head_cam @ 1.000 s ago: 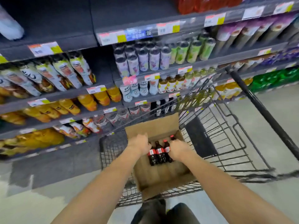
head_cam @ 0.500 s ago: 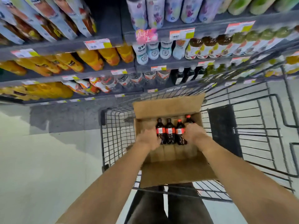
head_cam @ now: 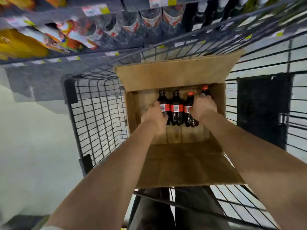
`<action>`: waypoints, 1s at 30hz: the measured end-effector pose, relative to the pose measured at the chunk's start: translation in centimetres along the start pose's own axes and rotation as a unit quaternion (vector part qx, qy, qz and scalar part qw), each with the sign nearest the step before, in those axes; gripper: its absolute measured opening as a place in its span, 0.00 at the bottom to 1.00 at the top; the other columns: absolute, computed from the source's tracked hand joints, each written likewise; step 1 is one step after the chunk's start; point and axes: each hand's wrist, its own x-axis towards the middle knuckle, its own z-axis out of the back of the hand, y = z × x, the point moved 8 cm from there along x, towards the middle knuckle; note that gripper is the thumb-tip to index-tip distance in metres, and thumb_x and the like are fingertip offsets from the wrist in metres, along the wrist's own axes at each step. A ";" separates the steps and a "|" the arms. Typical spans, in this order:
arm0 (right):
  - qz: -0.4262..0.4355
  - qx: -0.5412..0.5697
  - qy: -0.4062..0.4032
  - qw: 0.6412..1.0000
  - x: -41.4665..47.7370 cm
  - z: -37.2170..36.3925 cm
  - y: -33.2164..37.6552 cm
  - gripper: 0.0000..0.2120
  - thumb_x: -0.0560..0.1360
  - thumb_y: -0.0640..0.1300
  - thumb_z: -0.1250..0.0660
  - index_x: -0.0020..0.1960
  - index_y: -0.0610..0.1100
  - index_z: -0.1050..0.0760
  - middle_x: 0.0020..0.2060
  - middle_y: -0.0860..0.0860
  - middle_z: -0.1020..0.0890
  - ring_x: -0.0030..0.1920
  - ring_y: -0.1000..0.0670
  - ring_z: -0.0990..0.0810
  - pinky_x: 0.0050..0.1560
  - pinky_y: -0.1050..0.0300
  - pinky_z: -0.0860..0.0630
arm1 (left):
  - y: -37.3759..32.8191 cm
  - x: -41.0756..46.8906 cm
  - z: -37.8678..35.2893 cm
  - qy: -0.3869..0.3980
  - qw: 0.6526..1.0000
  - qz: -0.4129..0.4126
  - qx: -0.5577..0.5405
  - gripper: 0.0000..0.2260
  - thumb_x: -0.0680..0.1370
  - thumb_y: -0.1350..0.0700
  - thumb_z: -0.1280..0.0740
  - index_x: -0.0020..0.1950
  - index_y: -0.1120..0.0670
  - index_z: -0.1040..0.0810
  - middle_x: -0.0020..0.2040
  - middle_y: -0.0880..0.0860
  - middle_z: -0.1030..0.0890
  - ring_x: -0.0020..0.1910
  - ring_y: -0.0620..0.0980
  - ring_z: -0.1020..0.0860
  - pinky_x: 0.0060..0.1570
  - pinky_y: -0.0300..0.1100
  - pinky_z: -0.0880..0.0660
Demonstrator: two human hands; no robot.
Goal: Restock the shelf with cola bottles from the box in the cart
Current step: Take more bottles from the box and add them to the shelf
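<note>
You have both arms down inside the cardboard box (head_cam: 172,77), which sits in the wire cart (head_cam: 98,113) with its far flap standing up against the cart wall and its near flap (head_cam: 182,165) folded out toward you, so the opening is free for reaching in. The cola bottles (head_cam: 177,108) are in the box: four of them, upright in a tight row against the far wall, with bare cardboard floor on your side. Your left hand (head_cam: 155,116) is wrapped on the leftmost bottle (head_cam: 163,103), thumb near the red label. Your right hand (head_cam: 203,106) is curled round the rightmost bottle (head_cam: 205,90), covering most of it so that only the cap and neck show above your fingers. Holding the two outer bottles this way looks meant either to lift one in each hand or to squeeze the whole row together and carry all four at once; I cannot tell which. The bottles' bases appear to rest on the box floor, so I judge nothing is lifted yet. The shelf (head_cam: 99,52) runs just beyond the cart, blurred, with dark bottles on it above the box, probably the gap you are filling. Grip low on the bodies, since smooth bottles pressed together can slip out.
</note>
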 end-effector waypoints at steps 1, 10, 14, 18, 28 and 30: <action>-0.001 -0.006 0.008 1.000 0.5 -0.7 0.1 0.27 0.76 0.55 0.32 0.67 0.39 0.30 0.62 0.40 0.25 0.63 0.38 0.28 0.59 0.45 0.27 | -0.1 0.6 -0.3 0.002 1.000 0.009 -0.010 0.29 0.81 0.49 0.33 0.77 0.55 0.41 0.68 0.60 0.25 0.61 0.62 0.21 0.58 0.58 0.20; -0.047 -0.038 0.041 0.997 3.1 -3.1 0.3 0.44 0.67 0.56 0.22 0.73 0.38 0.37 0.68 0.39 0.36 0.68 0.39 0.35 0.66 0.47 0.32 | 0.0 4.9 -2.0 -0.031 0.994 0.040 -0.097 0.41 0.74 0.45 0.24 0.78 0.49 0.46 0.69 0.59 0.26 0.61 0.62 0.20 0.55 0.58 0.18; -0.068 0.004 0.022 0.997 3.5 -3.4 0.2 0.44 0.64 0.55 0.20 0.71 0.38 0.35 0.69 0.40 0.35 0.68 0.39 0.36 0.68 0.46 0.34 | 1.2 5.8 -2.9 -0.038 0.982 0.064 -0.174 0.41 0.71 0.44 0.21 0.77 0.52 0.39 0.71 0.57 0.28 0.65 0.59 0.22 0.61 0.56 0.21; -0.057 0.096 -0.049 0.992 2.4 -4.1 0.4 0.36 0.67 0.47 0.24 0.70 0.43 0.36 0.67 0.40 0.34 0.67 0.38 0.35 0.68 0.44 0.34 | 2.2 5.3 -3.2 -0.053 0.969 0.069 -0.232 0.36 0.70 0.48 0.21 0.73 0.51 0.33 0.67 0.54 0.25 0.59 0.56 0.20 0.55 0.51 0.18; 0.007 0.278 -0.040 0.960 -2.2 -4.0 0.6 0.36 0.70 0.44 0.22 0.71 0.56 0.37 0.56 0.48 0.20 0.52 0.46 0.18 0.46 0.52 0.20 | 1.3 -0.2 -0.6 -0.098 0.975 -0.065 -0.188 0.32 0.75 0.52 0.24 0.75 0.49 0.36 0.69 0.54 0.26 0.55 0.46 0.24 0.53 0.39 0.29; 0.006 0.264 -0.041 0.964 -3.4 -2.8 0.7 0.35 0.69 0.45 0.22 0.71 0.54 0.34 0.57 0.47 0.20 0.55 0.45 0.19 0.50 0.52 0.21 | 0.5 -1.6 0.7 -0.112 0.970 -0.089 -0.195 0.33 0.75 0.51 0.24 0.76 0.49 0.36 0.70 0.54 0.27 0.59 0.49 0.23 0.55 0.39 0.30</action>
